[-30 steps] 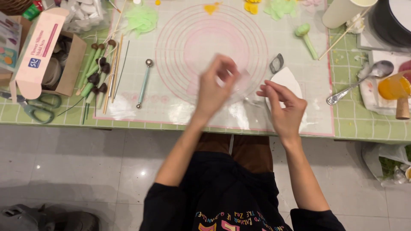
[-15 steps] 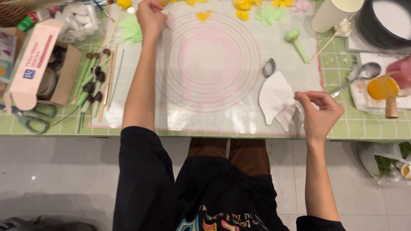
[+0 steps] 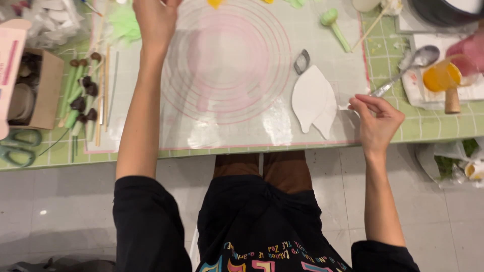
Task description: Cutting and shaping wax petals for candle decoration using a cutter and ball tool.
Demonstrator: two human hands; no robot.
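Left hand (image 3: 154,17) stretched far across translucent mat (image 3: 262,126) toward top edge, near pale green paper tuft (image 3: 122,25); fingertips cut off by frame, grip impossible to tell. Right hand (image 3: 375,121) at mat's right edge, thumb and forefinger pinched together on clear film (image 3: 348,103), barely visible, beside white petal-shaped pieces (image 3: 313,100). Petal pieces flat on mat, just below grey metal cutter (image 3: 301,61). Brown-tipped green stems (image 3: 80,95) in row left of mat. Scissors (image 3: 17,146) at table's left edge. Spoon (image 3: 409,68) and orange cup (image 3: 443,75) well right.
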